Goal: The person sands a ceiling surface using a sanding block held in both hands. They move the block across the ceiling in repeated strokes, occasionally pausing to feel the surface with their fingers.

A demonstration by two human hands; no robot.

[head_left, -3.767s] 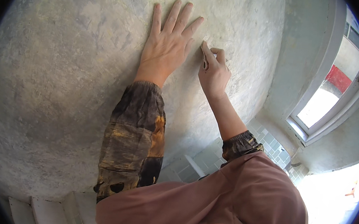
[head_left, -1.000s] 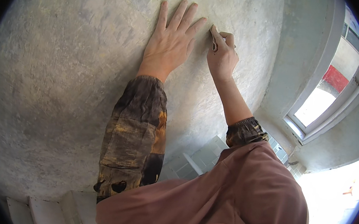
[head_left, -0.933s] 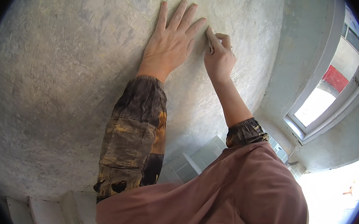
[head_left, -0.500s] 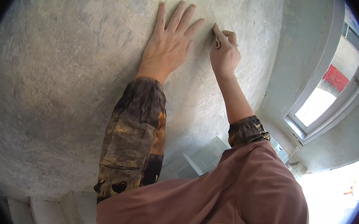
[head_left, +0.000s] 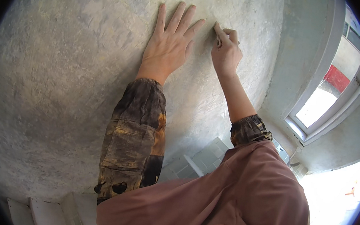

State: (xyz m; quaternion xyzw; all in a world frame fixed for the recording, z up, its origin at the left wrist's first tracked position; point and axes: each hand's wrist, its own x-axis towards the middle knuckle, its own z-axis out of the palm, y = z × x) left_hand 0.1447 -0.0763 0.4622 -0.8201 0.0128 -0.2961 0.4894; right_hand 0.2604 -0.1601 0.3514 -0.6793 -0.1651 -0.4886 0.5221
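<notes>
Both my hands are up against a rough, mottled grey plaster wall (head_left: 71,81). My left hand (head_left: 167,47) lies flat on it, fingers spread and pointing up, with nothing held. To its right, my right hand (head_left: 227,52) is closed, its index finger pressed along the wall and the other fingers curled in. What the curled fingers hold, if anything, is hidden and too small to name. Dust whitens the fingers of both hands. Patterned dark oversleeves cover my forearms, the left one (head_left: 133,130) showing almost whole.
On the right, a pale-framed window (head_left: 317,109) is set in the adjoining wall, with bright daylight beyond. Greenish tiles (head_left: 208,155) show low behind my right arm. White panels or steps (head_left: 45,213) stand at the lower left.
My right hand has shifted very slightly, its index fingertip a little higher on the wall. My left hand stays flat in the same place.
</notes>
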